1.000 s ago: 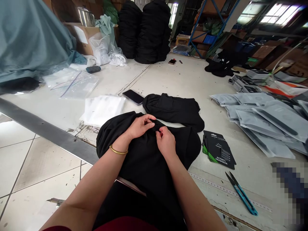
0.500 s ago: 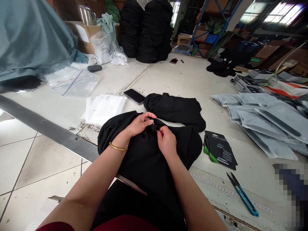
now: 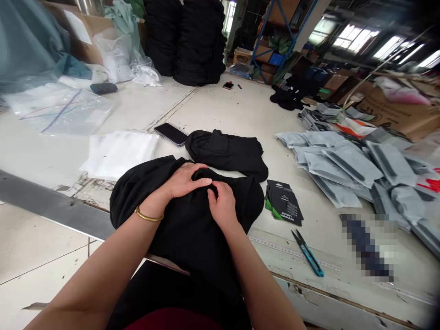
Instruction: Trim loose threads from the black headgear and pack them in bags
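A black cloth garment (image 3: 190, 236) lies bunched on the table edge and hangs over my lap. My left hand (image 3: 185, 180) curves over a fold at its top, with the thumb hidden and a gold bangle (image 3: 149, 216) on the wrist. Just beside it, my right hand (image 3: 222, 206) pinches the same fold between its fingers. A second black garment (image 3: 227, 152), folded, lies just beyond the hands, and a black smartphone (image 3: 171, 134) sits past its left end.
A white sheet (image 3: 120, 154) lies left of the hands. To the right are black-and-green cards (image 3: 283, 202), blue-handled thread snips (image 3: 307, 253), several grey pouches (image 3: 333, 160) and a pixelated patch (image 3: 364, 245). Tall black stacks (image 3: 185, 41) stand at the back.
The whole view has swung, shifting the table's contents left and up. My left fingers now lie flatter over the fold, and my hands sit closer together.
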Demonstrator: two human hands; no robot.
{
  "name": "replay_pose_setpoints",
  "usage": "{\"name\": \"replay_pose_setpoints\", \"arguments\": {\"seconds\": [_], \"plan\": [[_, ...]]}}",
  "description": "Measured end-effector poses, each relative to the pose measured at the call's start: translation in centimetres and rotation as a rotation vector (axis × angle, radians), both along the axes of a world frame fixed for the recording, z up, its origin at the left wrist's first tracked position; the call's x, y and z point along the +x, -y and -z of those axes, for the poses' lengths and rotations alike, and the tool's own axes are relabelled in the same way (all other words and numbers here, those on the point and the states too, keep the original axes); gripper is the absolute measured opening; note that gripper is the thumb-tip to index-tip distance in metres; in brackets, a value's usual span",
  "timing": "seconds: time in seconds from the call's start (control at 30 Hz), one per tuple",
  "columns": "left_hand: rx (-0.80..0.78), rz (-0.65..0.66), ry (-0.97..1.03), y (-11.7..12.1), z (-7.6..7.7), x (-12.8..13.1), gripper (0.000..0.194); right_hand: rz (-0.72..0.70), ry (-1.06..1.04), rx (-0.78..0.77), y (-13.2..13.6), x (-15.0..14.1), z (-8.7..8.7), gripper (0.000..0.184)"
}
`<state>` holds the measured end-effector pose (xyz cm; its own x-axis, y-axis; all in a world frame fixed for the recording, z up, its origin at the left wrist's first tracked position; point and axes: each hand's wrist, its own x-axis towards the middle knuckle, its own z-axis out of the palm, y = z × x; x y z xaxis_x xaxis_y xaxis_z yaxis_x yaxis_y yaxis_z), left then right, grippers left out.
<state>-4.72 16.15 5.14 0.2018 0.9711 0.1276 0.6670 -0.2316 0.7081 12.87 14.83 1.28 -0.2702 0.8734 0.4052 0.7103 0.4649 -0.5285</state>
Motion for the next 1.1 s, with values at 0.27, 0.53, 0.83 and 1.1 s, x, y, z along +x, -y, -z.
{"name": "replay_pose_setpoints", "arguments": {"seconds": [0.27,0.53,0.83,1.1], "plan": [[-0.023,-0.372,-0.361,-1.1,1.7,1.5,0.081,0.254,0.113,0.002,3.3,7.4,0.9,0.034],[0.246,-0.437,-0.134,-0.5,1.0,1.4,0.060,0.468,-0.317,0.072,5.0,11.0,0.9,0.030],[0.314,-0.212,0.066,11.0,-2.8,-1.0,0.015,0.401,-0.469,-0.317,11.6,13.4,1.4,0.025],[0.318,0.102,-0.243,17.8,0.2,-3.0,0.031,-0.202,-0.152,-0.107,17.6,12.3,1.0,0.050]]}}
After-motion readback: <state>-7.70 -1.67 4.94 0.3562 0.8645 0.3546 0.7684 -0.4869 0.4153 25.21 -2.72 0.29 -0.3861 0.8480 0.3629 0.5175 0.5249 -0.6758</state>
